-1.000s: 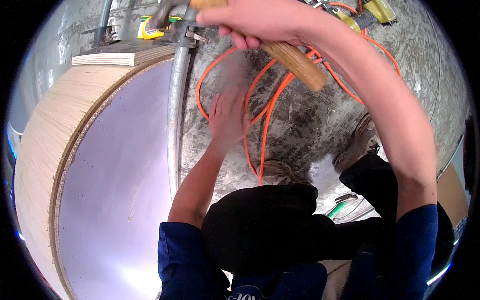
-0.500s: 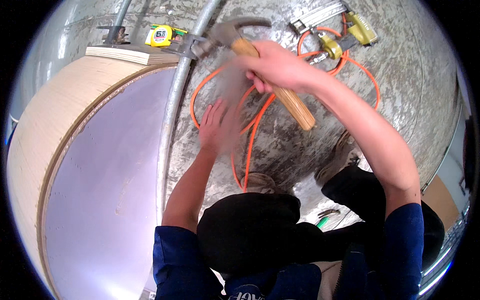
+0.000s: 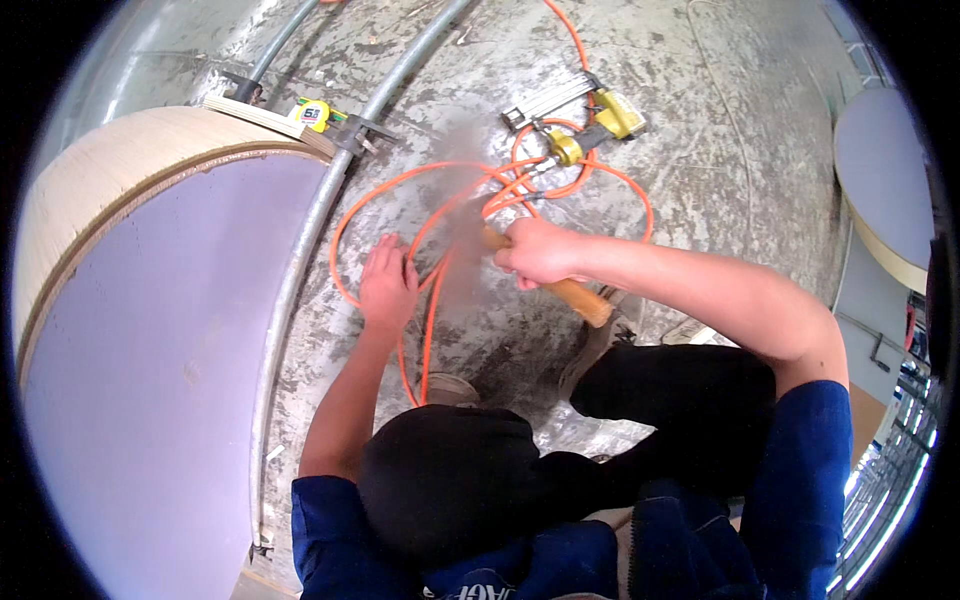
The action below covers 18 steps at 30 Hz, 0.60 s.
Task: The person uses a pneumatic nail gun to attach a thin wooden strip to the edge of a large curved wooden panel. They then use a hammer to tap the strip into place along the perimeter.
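My right hand (image 3: 540, 252) grips a hammer (image 3: 582, 301) by its wooden handle, with the butt end sticking out toward my knee. A grey smear covers the area where the hammer's head would be. To its left, my left hand (image 3: 388, 290) is empty, fingers stretched out and close together, beside the orange air hose (image 3: 431, 335). Left of that hand runs a curved metal pipe (image 3: 302, 235), along the lilac face of a round plywood form (image 3: 160, 300). A metal clamp (image 3: 358, 134) sits on the pipe at the form's far end.
A yellow tape measure (image 3: 313, 114) rests by the clamp. Farther off on the stained concrete floor (image 3: 720, 170) lies a yellow nail gun (image 3: 590, 132), with hose looped around it. Another round lilac panel (image 3: 885, 180) stands at the far right.
The hammer has come away from the clamp, toward me; its claw head, visible earlier, is now lost in the smear. The view has shifted, revealing more floor at the right.
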Each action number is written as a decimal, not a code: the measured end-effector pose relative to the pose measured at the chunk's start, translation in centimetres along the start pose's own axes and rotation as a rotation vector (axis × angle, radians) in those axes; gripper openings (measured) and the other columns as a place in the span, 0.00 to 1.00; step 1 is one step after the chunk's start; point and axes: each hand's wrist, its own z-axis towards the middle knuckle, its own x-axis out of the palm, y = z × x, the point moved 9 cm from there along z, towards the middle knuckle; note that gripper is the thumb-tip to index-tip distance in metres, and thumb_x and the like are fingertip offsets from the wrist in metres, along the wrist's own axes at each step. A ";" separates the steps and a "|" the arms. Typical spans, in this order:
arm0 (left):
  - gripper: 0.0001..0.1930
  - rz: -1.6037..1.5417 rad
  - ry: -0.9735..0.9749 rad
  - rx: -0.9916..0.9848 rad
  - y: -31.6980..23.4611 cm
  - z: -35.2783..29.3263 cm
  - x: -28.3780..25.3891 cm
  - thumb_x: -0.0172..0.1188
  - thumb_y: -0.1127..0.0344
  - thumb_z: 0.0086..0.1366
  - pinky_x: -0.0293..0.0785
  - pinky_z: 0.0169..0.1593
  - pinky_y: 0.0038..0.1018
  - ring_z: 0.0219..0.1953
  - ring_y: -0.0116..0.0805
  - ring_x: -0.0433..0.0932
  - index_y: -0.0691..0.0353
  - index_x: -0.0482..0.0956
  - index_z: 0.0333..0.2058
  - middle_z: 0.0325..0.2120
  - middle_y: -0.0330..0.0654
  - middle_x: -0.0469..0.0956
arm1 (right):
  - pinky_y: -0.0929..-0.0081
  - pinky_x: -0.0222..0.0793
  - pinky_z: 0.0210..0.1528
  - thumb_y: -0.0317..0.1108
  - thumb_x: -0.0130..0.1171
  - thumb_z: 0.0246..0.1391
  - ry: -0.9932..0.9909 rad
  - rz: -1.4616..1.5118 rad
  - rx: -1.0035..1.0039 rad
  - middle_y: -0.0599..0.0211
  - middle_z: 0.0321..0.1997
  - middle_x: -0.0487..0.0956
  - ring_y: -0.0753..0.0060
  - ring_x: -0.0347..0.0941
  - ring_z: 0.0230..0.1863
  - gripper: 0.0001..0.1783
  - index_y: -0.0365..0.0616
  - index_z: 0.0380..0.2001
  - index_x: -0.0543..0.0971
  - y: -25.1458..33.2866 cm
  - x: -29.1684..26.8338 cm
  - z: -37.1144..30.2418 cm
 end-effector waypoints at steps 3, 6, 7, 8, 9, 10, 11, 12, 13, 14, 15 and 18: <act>0.11 -0.295 0.063 -0.292 -2.1 0.2 -1.1 0.58 0.67 0.69 0.74 0.56 0.42 0.52 0.49 0.79 0.65 0.81 0.46 0.50 0.51 0.80 | 0.67 0.77 0.32 0.35 0.55 0.65 -0.119 0.168 0.035 0.57 0.33 0.81 0.69 0.78 0.26 0.17 0.26 0.41 0.75 0.1 0.7 -1.5; 0.14 -0.580 0.075 -0.311 -6.4 -0.7 -1.8 0.57 0.62 0.72 0.75 0.49 0.38 0.44 0.46 0.80 0.67 0.80 0.46 0.43 0.50 0.81 | 0.60 0.79 0.36 0.34 0.52 0.69 -0.195 0.257 0.007 0.48 0.37 0.80 0.59 0.81 0.32 0.20 0.21 0.48 0.71 -0.2 2.3 -0.6; 0.16 -0.670 0.154 -0.404 -6.4 -1.3 -0.6 0.56 0.57 0.74 0.74 0.47 0.33 0.41 0.38 0.80 0.67 0.82 0.43 0.40 0.47 0.82 | 0.59 0.79 0.38 0.35 0.52 0.68 -0.198 0.235 -0.062 0.45 0.39 0.80 0.56 0.82 0.34 0.21 0.21 0.49 0.71 -0.3 3.5 1.4; 0.17 -0.913 0.196 -0.593 -6.1 -1.9 0.4 0.56 0.56 0.75 0.74 0.47 0.32 0.41 0.36 0.80 0.66 0.82 0.43 0.39 0.45 0.82 | 0.59 0.79 0.40 0.36 0.53 0.67 -0.198 0.218 -0.125 0.43 0.41 0.80 0.53 0.82 0.36 0.22 0.22 0.50 0.71 -1.0 5.1 3.8; 0.17 -1.153 0.226 -0.790 -5.9 -2.7 1.2 0.56 0.55 0.75 0.74 0.46 0.31 0.40 0.34 0.80 0.66 0.83 0.42 0.38 0.44 0.82 | 0.58 0.79 0.42 0.37 0.54 0.66 -0.204 0.165 -0.151 0.41 0.43 0.80 0.51 0.83 0.39 0.23 0.22 0.50 0.71 -0.3 6.6 4.2; 0.18 -1.405 0.270 -0.965 -6.6 -3.1 2.3 0.55 0.54 0.75 0.74 0.46 0.30 0.40 0.32 0.80 0.66 0.83 0.41 0.37 0.42 0.82 | 0.57 0.79 0.43 0.38 0.55 0.66 -0.232 0.116 -0.170 0.39 0.44 0.80 0.48 0.83 0.41 0.24 0.22 0.51 0.71 0.7 7.1 3.4; 0.17 -1.324 0.333 -0.886 -6.5 -2.7 2.2 0.55 0.55 0.75 0.74 0.46 0.29 0.40 0.30 0.80 0.65 0.83 0.42 0.37 0.41 0.82 | 0.56 0.79 0.45 0.39 0.55 0.65 -0.275 0.036 -0.150 0.37 0.45 0.80 0.45 0.83 0.43 0.25 0.22 0.51 0.71 1.0 7.7 2.3; 0.17 -1.242 0.404 -0.799 -6.2 -2.3 2.7 0.55 0.55 0.75 0.74 0.46 0.29 0.40 0.29 0.80 0.65 0.82 0.43 0.37 0.40 0.82 | 0.55 0.79 0.46 0.40 0.56 0.64 -0.271 -0.054 -0.182 0.37 0.46 0.80 0.43 0.82 0.45 0.26 0.22 0.50 0.71 1.0 8.1 2.4; 0.16 -1.151 0.467 -0.725 -6.0 -2.4 2.7 0.55 0.56 0.75 0.74 0.47 0.29 0.40 0.28 0.80 0.65 0.82 0.43 0.36 0.39 0.82 | 0.54 0.78 0.48 0.42 0.56 0.63 -0.265 -0.143 -0.219 0.36 0.47 0.80 0.42 0.82 0.46 0.27 0.22 0.50 0.71 1.0 8.7 2.5; 0.15 -1.190 0.504 -0.747 -7.2 -1.9 3.5 0.56 0.58 0.74 0.75 0.45 0.29 0.38 0.28 0.80 0.66 0.81 0.43 0.35 0.40 0.82 | 0.53 0.78 0.49 0.43 0.57 0.63 -0.230 -0.241 -0.289 0.35 0.47 0.80 0.40 0.81 0.47 0.29 0.21 0.50 0.71 -1.7 9.0 4.6; 0.14 -1.219 0.529 -0.782 -7.8 -1.7 4.0 0.57 0.60 0.73 0.75 0.44 0.29 0.37 0.28 0.79 0.67 0.80 0.44 0.35 0.40 0.81 | 0.52 0.77 0.50 0.44 0.57 0.62 -0.180 -0.340 -0.369 0.35 0.47 0.80 0.39 0.81 0.48 0.30 0.21 0.50 0.71 -2.8 9.5 5.8; 0.09 -1.113 0.455 -0.821 -5.8 -2.6 2.7 0.56 0.67 0.71 0.74 0.33 0.32 0.28 0.28 0.76 0.68 0.77 0.43 0.30 0.39 0.79 | 0.54 0.75 0.48 0.42 0.58 0.64 0.038 -0.427 -0.486 0.48 0.38 0.85 0.44 0.81 0.43 0.19 0.33 0.41 0.82 2.4 9.7 0.2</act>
